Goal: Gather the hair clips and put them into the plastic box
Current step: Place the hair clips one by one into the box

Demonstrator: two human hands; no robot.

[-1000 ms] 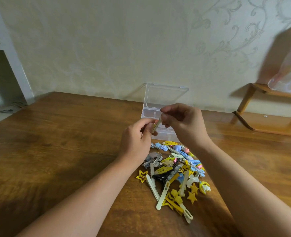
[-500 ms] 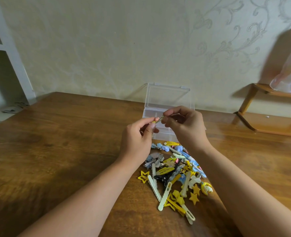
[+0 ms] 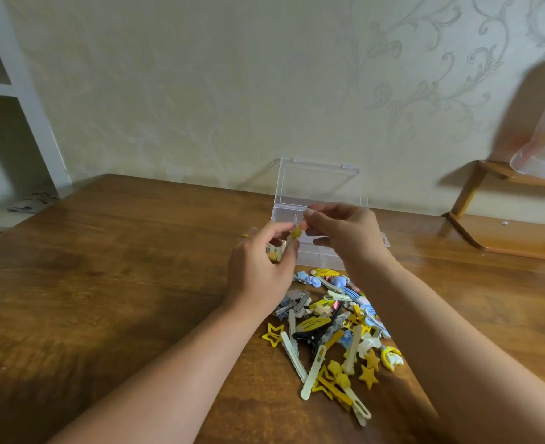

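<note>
Both hands are raised at frame centre, just in front of the plastic box [image 3: 321, 216]. The left hand [image 3: 260, 267] is curled, thumb and forefinger pinched on a small yellow clip [image 3: 296, 233]; whether it also grips the pale object below is unclear. The right hand [image 3: 345, 235] is loosely curled, fingertips touching the same clip from the right. The box stands at upper centre of the wooden table [image 3: 104, 283], lid upright. The pile of hair clips [image 3: 332, 331] lies lower centre-right, between the forearms, just beside the box.
</note>
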